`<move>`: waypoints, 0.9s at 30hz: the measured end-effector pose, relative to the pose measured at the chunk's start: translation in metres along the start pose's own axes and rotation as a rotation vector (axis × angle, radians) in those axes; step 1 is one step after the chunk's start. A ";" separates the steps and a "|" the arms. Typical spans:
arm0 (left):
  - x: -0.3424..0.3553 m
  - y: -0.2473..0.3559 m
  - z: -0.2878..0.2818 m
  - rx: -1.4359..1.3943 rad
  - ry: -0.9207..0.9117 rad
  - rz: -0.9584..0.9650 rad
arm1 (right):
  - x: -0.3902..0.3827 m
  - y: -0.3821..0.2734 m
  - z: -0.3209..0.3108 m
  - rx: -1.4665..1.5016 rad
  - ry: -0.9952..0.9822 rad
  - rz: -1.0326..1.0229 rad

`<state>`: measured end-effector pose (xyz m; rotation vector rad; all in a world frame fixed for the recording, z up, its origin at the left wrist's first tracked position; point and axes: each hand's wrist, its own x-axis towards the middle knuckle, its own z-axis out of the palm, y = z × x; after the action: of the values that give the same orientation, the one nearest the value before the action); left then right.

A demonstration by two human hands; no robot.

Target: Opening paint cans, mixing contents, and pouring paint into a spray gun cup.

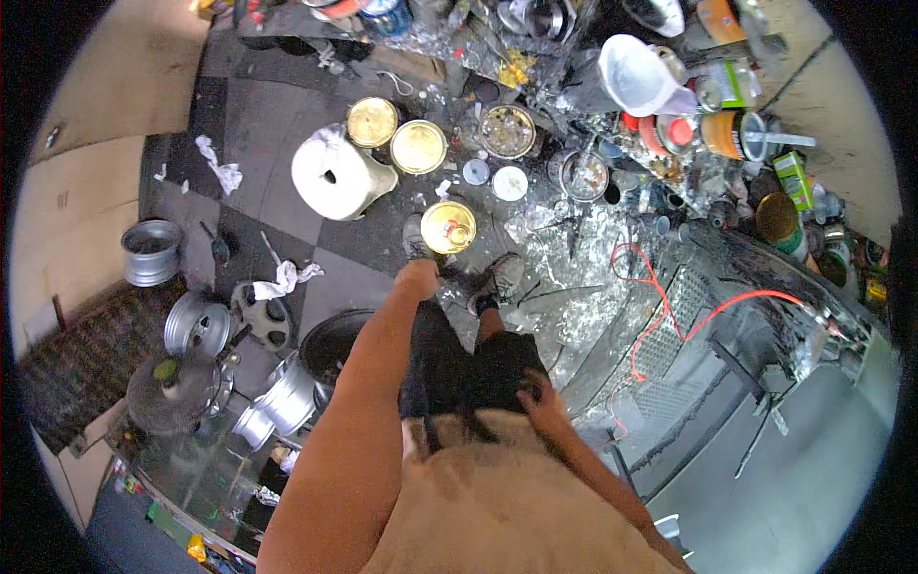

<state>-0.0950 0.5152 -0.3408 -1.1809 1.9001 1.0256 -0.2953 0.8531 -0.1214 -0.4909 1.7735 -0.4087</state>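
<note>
My left hand [417, 278] is closed in front of my dark shorts, its fingers curled. What it holds, if anything, is hidden. Just beyond it, by my shoes, is a round can [448, 216] with a yellow-gold top and a small reddish object on it. My right hand [545, 404] rests against the right side of my shorts [512, 364], fingers bent and slightly apart, with nothing visible in it. Ahead on the floor are two more cans, a yellowish one [372, 122] and a pale yellow one [419, 146], beside a white plastic stool [330, 177].
Several wheel rims [196, 325] lie at the left near a dark tub [335, 346]. An orange-red hose [741, 301] snakes over the paint-splashed floor at right. A cluttered bench with a white bucket [639, 77] and several containers lines the far right. Crumpled paper [220, 167] lies about.
</note>
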 end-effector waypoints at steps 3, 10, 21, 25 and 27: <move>0.067 0.027 0.035 -0.043 -0.053 0.081 | -0.002 0.024 0.025 -0.273 -0.051 0.121; 0.202 0.010 0.098 -0.156 0.099 -0.070 | 0.022 -0.005 0.037 -0.201 0.044 0.281; 0.215 0.024 0.131 -0.211 -0.097 -0.105 | 0.003 0.026 0.038 -0.031 0.134 0.373; 0.180 -0.006 0.078 0.015 -0.072 0.083 | 0.006 0.011 0.038 0.067 0.077 0.340; 0.135 0.073 0.099 0.072 -0.136 0.030 | -0.005 0.022 0.031 0.133 0.167 0.329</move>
<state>-0.1991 0.5693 -0.4812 -1.0187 1.8373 1.0191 -0.2672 0.8741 -0.1365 -0.0684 1.9317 -0.3393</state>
